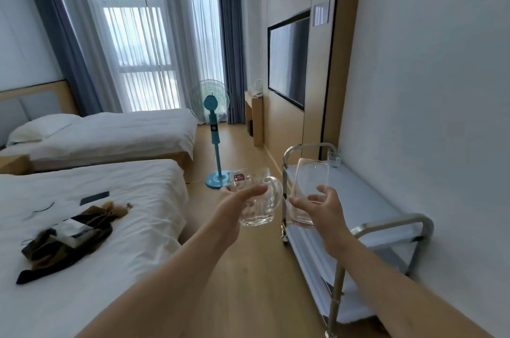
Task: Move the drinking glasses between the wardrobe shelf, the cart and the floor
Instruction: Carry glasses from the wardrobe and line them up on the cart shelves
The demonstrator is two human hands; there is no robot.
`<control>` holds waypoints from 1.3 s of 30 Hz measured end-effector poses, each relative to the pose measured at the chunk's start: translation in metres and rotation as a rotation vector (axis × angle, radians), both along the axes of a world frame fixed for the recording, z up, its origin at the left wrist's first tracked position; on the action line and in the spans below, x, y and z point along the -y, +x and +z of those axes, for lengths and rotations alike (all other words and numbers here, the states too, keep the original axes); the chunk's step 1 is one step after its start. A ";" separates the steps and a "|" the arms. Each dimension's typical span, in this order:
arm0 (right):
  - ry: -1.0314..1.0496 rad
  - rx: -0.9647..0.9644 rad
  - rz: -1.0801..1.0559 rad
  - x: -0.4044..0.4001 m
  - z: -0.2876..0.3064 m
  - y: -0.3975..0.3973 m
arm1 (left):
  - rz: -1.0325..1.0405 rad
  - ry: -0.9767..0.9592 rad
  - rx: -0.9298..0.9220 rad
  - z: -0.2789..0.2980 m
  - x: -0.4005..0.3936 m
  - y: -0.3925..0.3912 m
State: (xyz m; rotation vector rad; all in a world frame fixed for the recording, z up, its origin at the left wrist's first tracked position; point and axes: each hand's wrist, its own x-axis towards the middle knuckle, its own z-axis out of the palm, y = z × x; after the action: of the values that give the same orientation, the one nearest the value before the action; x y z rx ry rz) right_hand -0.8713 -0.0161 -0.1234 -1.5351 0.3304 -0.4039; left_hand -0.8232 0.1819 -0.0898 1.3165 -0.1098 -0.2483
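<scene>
Near bed (pixel 91 227): white sheet at far left, with a dark phone (pixel 94 197) and a heap of brown and black cloth (pixel 66 238) lying on it.
Fan (pixel 212 119): turquoise pedestal fan upright on the wooden floor (pixel 248 277), beyond the foot of the beds.
Left hand (pixel 234 214): fingers curled around the body of a glass mug, thumb on the near side.
Glass mug (pixel 256 199): clear, dimpled, held in the air above the floor just left of the cart; long axis roughly upright with the mouth tipped away from the camera, loop handle pointing right, a red-and-white sticker near the rim on the left.
Right hand (pixel 324 213): fingers wrapped around the lower part of a plain tumbler, thumb on its left.
Tumbler (pixel 310 188): clear, smooth-walled, held over the left edge of the cart's top shelf; long axis upright, leaning slightly right, mouth up.
Cart (pixel 367 199): two-tier metal-framed trolley standing against the right-hand wall.
Small glass (pixel 334 158): stands upright at the far corner of the cart's top shelf, well apart from both hands.
</scene>
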 end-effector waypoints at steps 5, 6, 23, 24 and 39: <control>-0.034 -0.021 -0.104 -0.007 -0.003 0.055 | -0.081 0.074 0.021 0.002 -0.004 0.071; -0.032 -0.025 -0.122 -0.010 -0.005 0.066 | -0.097 0.088 0.026 0.001 -0.006 0.085; -0.050 -0.117 -0.241 0.015 -0.045 0.198 | -0.209 0.167 0.017 -0.046 0.025 0.252; -0.045 -0.109 -0.241 0.021 -0.046 0.210 | -0.202 0.170 0.016 -0.047 0.029 0.263; 0.010 -0.087 -0.213 0.129 -0.066 0.380 | -0.220 0.261 0.030 -0.043 0.135 0.428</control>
State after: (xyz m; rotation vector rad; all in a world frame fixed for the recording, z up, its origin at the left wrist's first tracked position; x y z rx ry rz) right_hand -0.4909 -0.1455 -0.1893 -1.5156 0.5658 -0.5019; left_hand -0.3954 0.0467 -0.1325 1.5689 -0.2551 -0.4414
